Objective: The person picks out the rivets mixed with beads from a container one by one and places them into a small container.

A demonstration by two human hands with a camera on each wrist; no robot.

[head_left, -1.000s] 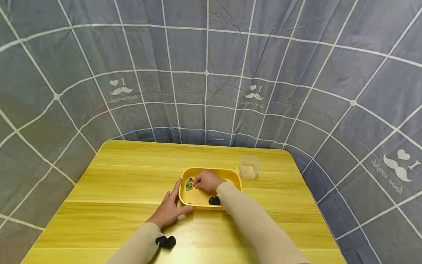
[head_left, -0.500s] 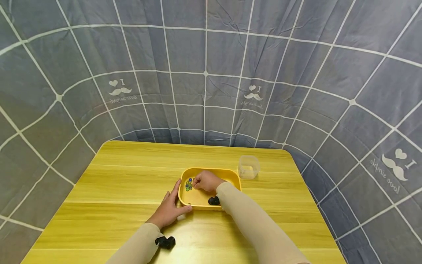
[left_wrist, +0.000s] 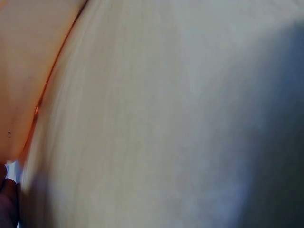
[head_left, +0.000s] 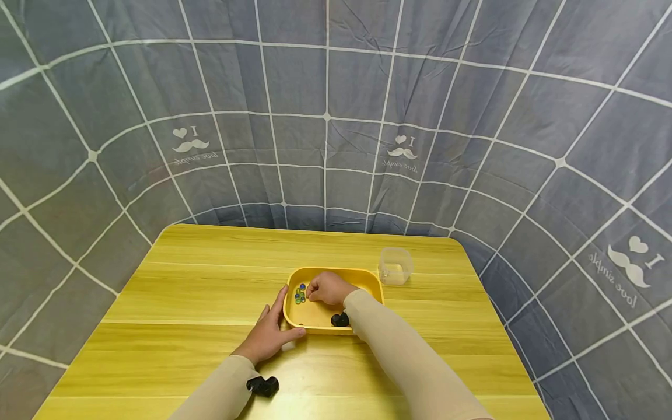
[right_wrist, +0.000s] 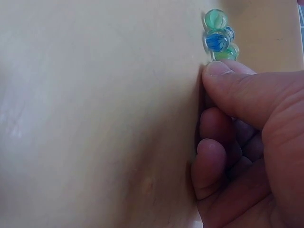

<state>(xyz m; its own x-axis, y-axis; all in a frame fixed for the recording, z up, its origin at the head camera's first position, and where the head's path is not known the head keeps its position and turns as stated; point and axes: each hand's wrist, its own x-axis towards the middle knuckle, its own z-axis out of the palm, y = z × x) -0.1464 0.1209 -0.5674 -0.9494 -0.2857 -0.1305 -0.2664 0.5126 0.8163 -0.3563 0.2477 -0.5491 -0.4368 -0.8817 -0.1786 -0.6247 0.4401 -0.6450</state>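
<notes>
A shallow yellow tray (head_left: 320,318) sits on the table, its wall orange in the left wrist view (left_wrist: 35,61). My left hand (head_left: 268,335) rests at its near left corner, fingers spread along the left side and thumb at the front rim. Inside the tray, my right hand (head_left: 329,288) reaches down with fingers curled and thumb against index finger. Right at those fingertips lies a cluster of several glass marbles (head_left: 300,294). Close up, a green marble (right_wrist: 216,19) and a blue marble (right_wrist: 218,41) show beside the thumb (right_wrist: 232,88). Nothing shows between thumb and index finger.
A clear plastic container (head_left: 396,267) stands close by the tray's far right corner. The wooden table (head_left: 199,280) extends around the tray. A grey curtain with white grid lines (head_left: 294,140) hangs behind it. Black wrist cameras (head_left: 262,386) are on both arms.
</notes>
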